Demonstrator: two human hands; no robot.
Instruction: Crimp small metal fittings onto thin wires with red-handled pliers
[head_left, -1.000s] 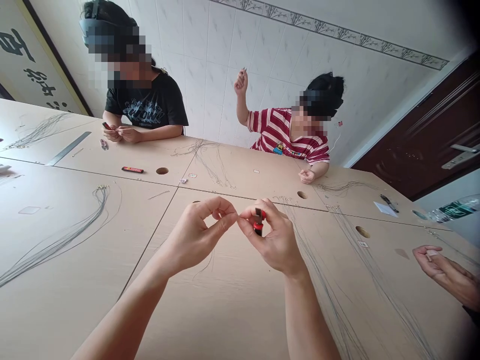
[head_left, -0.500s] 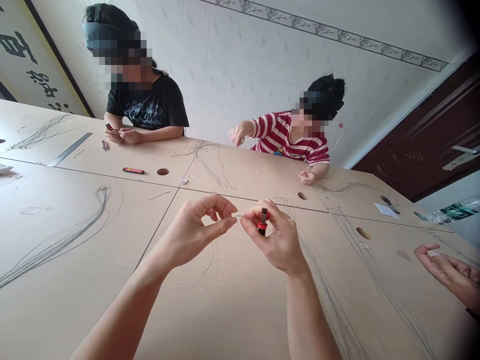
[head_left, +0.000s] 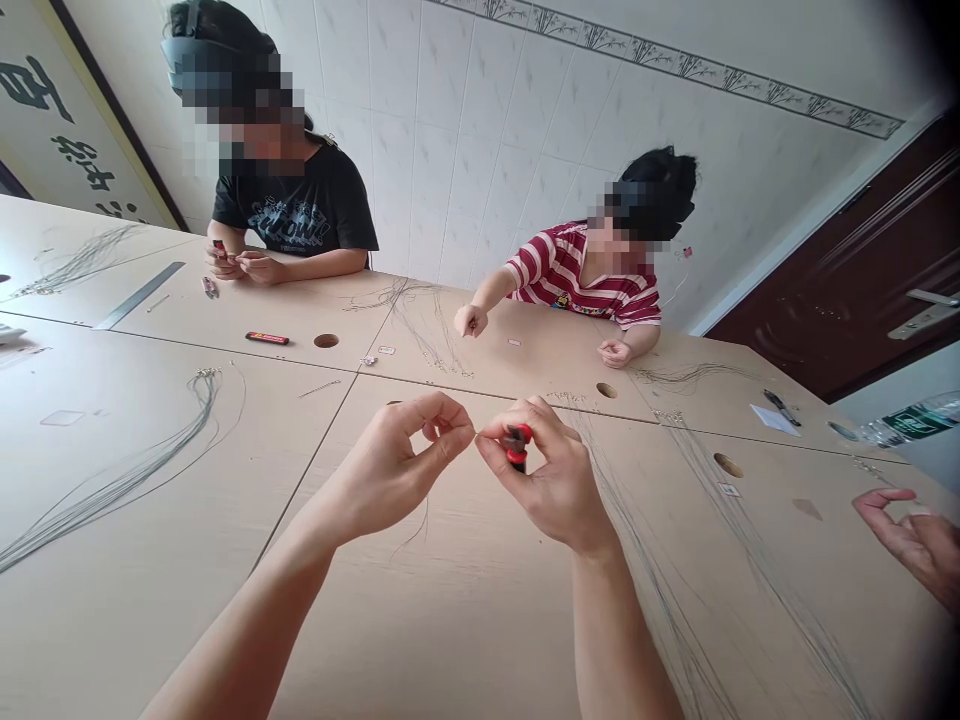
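Note:
My left hand (head_left: pixel 401 460) is closed in a pinch on a thin wire (head_left: pixel 425 520), whose loose end curves down below the palm. Against its fingertips, almost touching, are the pinched thumb and index finger of my right hand (head_left: pixel 547 470). That hand also has small red-handled pliers (head_left: pixel 517 447) tucked in its grip, dark jaws pointing up. What lies between the two sets of fingertips is too small to make out. Both hands are held above the pale wooden table (head_left: pixel 450 620).
A bundle of wires (head_left: pixel 161 450) lies to the left, and long wires (head_left: pixel 645 540) run along the right. Beyond are a red-and-black marker-like stick (head_left: pixel 268 338), a steel ruler (head_left: pixel 142 295) and table holes (head_left: pixel 326 341). Two people sit opposite; another person's hand (head_left: pixel 911 535) is at right.
My fingertips have come closer together, and the wire between them now barely shows. The pliers have turned slightly in my right hand. Across the table, the striped-sleeved person's hand has lowered.

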